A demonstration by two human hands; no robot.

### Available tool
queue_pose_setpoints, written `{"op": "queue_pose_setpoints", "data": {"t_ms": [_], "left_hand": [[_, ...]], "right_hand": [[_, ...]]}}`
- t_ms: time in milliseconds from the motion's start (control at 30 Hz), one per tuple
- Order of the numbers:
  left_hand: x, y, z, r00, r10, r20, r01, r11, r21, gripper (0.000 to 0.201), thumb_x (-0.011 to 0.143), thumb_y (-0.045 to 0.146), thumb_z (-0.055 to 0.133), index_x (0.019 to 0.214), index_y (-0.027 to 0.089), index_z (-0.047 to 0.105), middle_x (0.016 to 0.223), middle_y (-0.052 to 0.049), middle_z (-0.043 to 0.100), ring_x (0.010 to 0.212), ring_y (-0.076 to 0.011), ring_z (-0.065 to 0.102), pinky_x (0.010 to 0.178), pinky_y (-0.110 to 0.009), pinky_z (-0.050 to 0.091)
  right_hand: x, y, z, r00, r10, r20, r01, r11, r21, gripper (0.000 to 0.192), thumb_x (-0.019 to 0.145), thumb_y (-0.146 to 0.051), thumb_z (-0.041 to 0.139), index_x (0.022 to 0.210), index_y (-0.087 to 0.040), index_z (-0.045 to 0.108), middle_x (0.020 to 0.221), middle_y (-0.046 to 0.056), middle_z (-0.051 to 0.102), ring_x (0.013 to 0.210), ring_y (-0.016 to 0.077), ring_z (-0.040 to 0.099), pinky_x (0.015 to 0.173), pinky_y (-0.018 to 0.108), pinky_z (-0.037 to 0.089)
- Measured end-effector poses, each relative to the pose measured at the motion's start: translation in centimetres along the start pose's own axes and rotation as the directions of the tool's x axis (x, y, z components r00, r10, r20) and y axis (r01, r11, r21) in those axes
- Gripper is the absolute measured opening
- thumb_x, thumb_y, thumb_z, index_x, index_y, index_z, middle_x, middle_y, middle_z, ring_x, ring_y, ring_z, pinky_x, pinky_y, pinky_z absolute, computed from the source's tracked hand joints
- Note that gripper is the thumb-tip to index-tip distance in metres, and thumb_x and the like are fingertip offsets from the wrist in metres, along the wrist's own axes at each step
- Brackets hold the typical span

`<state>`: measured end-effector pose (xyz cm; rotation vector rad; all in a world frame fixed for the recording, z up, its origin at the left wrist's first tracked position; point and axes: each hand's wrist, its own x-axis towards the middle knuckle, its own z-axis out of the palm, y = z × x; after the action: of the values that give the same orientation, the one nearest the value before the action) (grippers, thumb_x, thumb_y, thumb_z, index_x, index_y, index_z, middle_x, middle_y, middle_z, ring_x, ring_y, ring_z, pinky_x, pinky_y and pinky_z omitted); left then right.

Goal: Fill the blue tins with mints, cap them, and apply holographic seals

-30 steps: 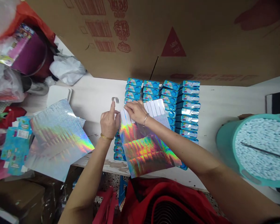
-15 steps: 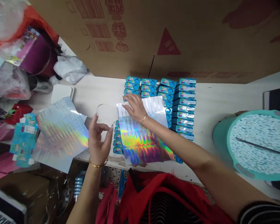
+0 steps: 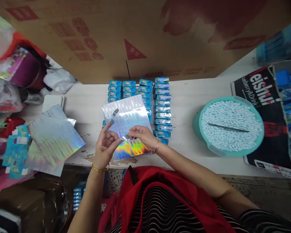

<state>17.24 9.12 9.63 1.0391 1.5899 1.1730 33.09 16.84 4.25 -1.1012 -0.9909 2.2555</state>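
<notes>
Holographic sticker sheet (image 3: 127, 124) held over the blue boxes, one strip peeled free.

Left hand (image 3: 104, 147) pinches a thin sticker strip (image 3: 114, 115) between thumb and forefinger; right hand (image 3: 142, 136) grips the sheet's near edge, fingers closed on it. Keeping the strip taut and off the foil seems wise. Beyond the sheet, rows of blue boxes (image 3: 160, 106) crowd the white table (image 3: 184, 103); right of it a teal basin (image 3: 229, 127) of pellets, left of it loose foil sheets (image 3: 52, 136).
</notes>
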Motion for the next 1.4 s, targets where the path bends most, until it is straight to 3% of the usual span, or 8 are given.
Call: {"op": "queue_pose_setpoints", "data": {"t_ms": [233,367,533,700,867,1000,1167,1400], "left_hand": [[-0.8,-2.0,6.1,0.999,-0.054,-0.008,0.054,0.998,0.033,0.065,0.076,0.026,0.071,0.136,0.022,0.045,0.075,0.003,0.053,0.066,-0.0086,0.053,0.064,-0.022,0.047],[-1.8,-1.5,10.5,0.991,-0.027,0.128,0.022,0.999,0.036,0.065,0.080,0.026,0.067,0.140,0.022,0.041,0.077,0.002,0.054,0.069,-0.0101,0.054,0.065,-0.023,0.046],[-2.7,-1.7,13.7,0.953,-0.001,0.304,-0.021,0.997,0.071,0.062,0.084,0.025,0.061,0.142,0.023,0.039,0.080,0.001,0.055,0.070,-0.0097,0.052,0.064,-0.023,0.044],[-2.6,-4.6,15.7,0.955,-0.022,0.294,-0.029,0.985,0.168,0.061,0.083,0.026,0.059,0.141,0.022,0.040,0.078,0.003,0.055,0.065,-0.0088,0.051,0.061,-0.022,0.042],[-1.8,-6.3,17.5,0.959,0.040,0.280,-0.133,0.937,0.322,0.063,0.083,0.023,0.055,0.143,0.020,0.035,0.076,0.004,0.055,0.064,-0.0098,0.052,0.062,-0.022,0.042],[-1.0,-7.0,18.4,0.940,0.159,0.301,-0.300,0.804,0.514,0.060,0.086,0.020,0.049,0.144,0.015,0.035,0.082,-0.002,0.060,0.075,-0.0156,0.057,0.073,-0.029,0.042],[-0.1,-7.6,19.0,0.939,0.113,0.325,-0.323,0.610,0.723,0.057,0.087,0.021,0.047,0.142,0.010,0.038,0.081,-0.006,0.066,0.081,-0.0231,0.060,0.075,-0.035,0.035],[0.4,-8.1,19.2,0.935,0.068,0.347,-0.327,0.534,0.779,0.058,0.087,0.021,0.045,0.144,0.011,0.036,0.085,-0.008,0.069,0.085,-0.0256,0.059,0.078,-0.037,0.030]], "right_hand": [[-5.5,1.7,-6.8,0.910,-0.202,-0.362,0.152,0.975,-0.162,0.041,0.068,-0.061,0.068,0.072,-0.021,0.058,0.065,-0.002,0.053,0.063,0.0135,0.047,0.064,0.029,0.039],[-8.8,3.1,-11.0,0.820,-0.072,-0.568,0.014,0.994,-0.105,0.055,0.070,-0.073,0.057,0.087,-0.021,0.063,0.081,0.003,0.059,0.068,0.0149,0.050,0.059,0.027,0.039],[-11.5,4.3,-12.8,0.880,0.198,-0.432,-0.161,0.980,0.120,0.073,0.072,-0.085,0.037,0.083,-0.019,0.068,0.087,0.007,0.063,0.064,0.0137,0.050,0.052,0.026,0.036],[-12.5,5.2,-12.9,0.905,0.045,-0.423,-0.046,0.999,0.009,0.047,0.061,-0.065,0.072,0.067,-0.020,0.061,0.066,0.000,0.058,0.062,0.0131,0.047,0.062,0.027,0.039],[-11.9,6.6,-14.3,0.852,-0.161,-0.498,0.049,0.972,-0.230,0.042,0.073,-0.061,0.061,0.064,-0.021,0.055,0.061,-0.001,0.052,0.060,0.0140,0.043,0.062,0.028,0.038],[-10.6,7.5,-15.5,0.798,-0.332,-0.504,0.032,0.857,-0.515,0.034,0.083,-0.051,0.054,0.067,-0.021,0.057,0.067,0.000,0.055,0.065,0.0150,0.047,0.067,0.029,0.039],[-9.6,8.2,-16.0,0.801,-0.362,-0.477,-0.099,0.705,-0.702,0.029,0.089,-0.042,0.051,0.073,-0.020,0.061,0.074,0.002,0.062,0.071,0.0160,0.053,0.071,0.028,0.038],[-9.3,8.7,-16.3,0.807,-0.364,-0.466,-0.146,0.641,-0.753,0.026,0.091,-0.037,0.051,0.076,-0.019,0.064,0.076,0.002,0.066,0.074,0.0164,0.056,0.076,0.029,0.035]]}}
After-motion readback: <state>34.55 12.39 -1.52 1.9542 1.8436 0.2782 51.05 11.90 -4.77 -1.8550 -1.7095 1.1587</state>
